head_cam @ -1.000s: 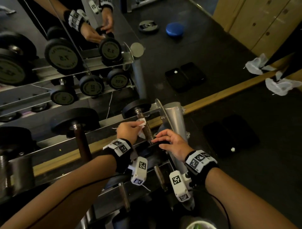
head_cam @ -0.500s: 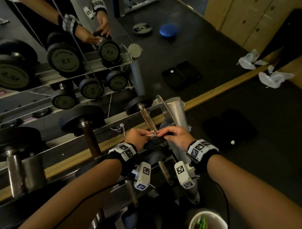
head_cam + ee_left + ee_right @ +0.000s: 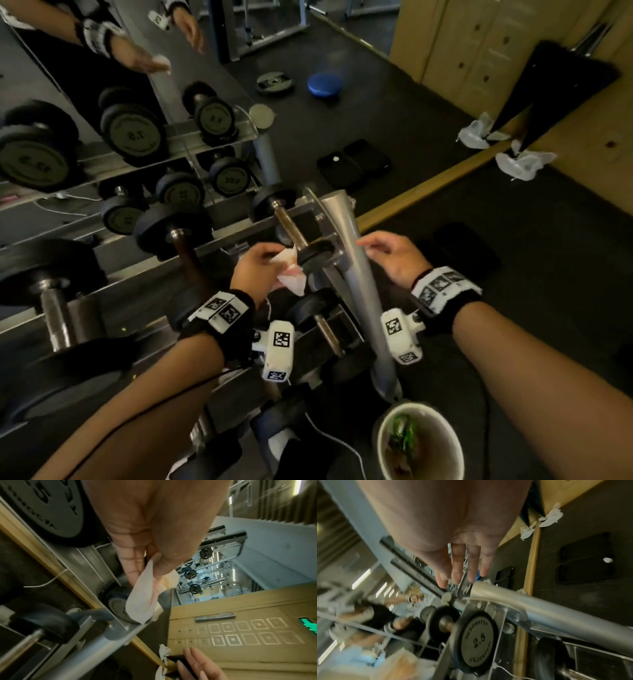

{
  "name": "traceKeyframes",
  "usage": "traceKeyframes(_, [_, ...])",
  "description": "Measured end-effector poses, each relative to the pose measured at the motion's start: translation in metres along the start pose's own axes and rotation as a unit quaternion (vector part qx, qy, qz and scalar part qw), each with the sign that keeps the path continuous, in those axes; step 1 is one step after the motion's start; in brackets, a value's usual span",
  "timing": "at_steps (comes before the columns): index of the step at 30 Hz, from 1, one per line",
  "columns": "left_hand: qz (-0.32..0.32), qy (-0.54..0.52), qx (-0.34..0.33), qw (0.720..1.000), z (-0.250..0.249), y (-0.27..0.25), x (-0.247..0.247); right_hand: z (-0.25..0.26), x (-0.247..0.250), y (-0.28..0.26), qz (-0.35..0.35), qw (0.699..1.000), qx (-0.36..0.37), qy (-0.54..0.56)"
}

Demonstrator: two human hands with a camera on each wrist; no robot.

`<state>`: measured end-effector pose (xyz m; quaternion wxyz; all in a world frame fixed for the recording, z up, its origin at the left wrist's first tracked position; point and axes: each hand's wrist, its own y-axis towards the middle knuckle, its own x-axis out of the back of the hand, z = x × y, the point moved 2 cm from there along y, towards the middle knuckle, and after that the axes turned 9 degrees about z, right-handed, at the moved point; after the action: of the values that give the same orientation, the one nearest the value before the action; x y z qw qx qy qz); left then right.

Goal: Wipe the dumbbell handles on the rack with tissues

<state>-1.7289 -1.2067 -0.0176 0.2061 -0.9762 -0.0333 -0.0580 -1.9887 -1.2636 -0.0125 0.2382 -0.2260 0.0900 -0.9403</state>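
Left hand [image 3: 258, 270] pinching a crumpled white tissue [image 3: 290, 270] between thumb and fingers, just off the near end of the small dumbbell's handle [image 3: 290, 230]. Right hand [image 3: 394, 258] empty, fingers relaxed and loosely spread, hovering over the silver rack upright [image 3: 352, 274], touching nothing.

Handle on the top shelf at the rack's right end, its long axis running from near, beside the tissue, to far and slightly left, ending at the far weight plate [image 3: 272, 202]. Near plate [image 3: 317, 255] directly right of the tissue, between the two hands. Left hand clearly the nearer; tissue beside the bar, not wrapped round it.

Judgement: next stroke most likely along that axis, or across to the bigger dumbbell handle [image 3: 186, 253] on the left. Plates at both ends bounding the stroke; upright close on the right, leaving little room on that side.

Elsewhere: more dumbbells on the lower shelf [image 3: 329, 335], mirror [image 3: 102, 85] behind the rack, used tissues [image 3: 524, 164] on the floor far right, white bin [image 3: 419, 442] at the near edge.
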Motion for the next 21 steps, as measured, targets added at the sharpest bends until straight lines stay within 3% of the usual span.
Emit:
traceKeyframes(4, [0.055,0.01,-0.069,0.996,0.001,-0.062,-0.066,-0.003,0.058,-0.112,-0.095,0.991,0.071,0.062])
traceKeyframes(9, [0.173,0.161,-0.069,0.969,0.058,-0.128,-0.172,-0.011,0.126,-0.274,-0.185,0.974,0.122,0.039])
traceKeyframes(12, [0.213,0.197,-0.009,0.957,0.098,-0.155,-0.222,-0.009,0.154,-0.36,-0.239,0.961,0.141,0.019])
traceKeyframes(15, [0.271,0.082,0.127,0.951,0.124,-0.177,-0.26,-0.009,0.168,-0.423,-0.271,0.953,0.138,0.004])
traceKeyframes(17, [0.311,0.03,0.218,0.925,0.128,-0.193,-0.279,-0.009,0.173,-0.451,-0.282,0.948,0.146,-0.002])
traceKeyframes(19, [0.333,0.043,0.255,0.907,0.13,-0.202,-0.29,-0.006,0.176,-0.469,-0.287,0.946,0.148,-0.011])
traceKeyframes(21, [0.325,0.07,0.249,0.91,0.128,-0.207,-0.292,0.001,0.176,-0.481,-0.292,0.943,0.152,-0.036])
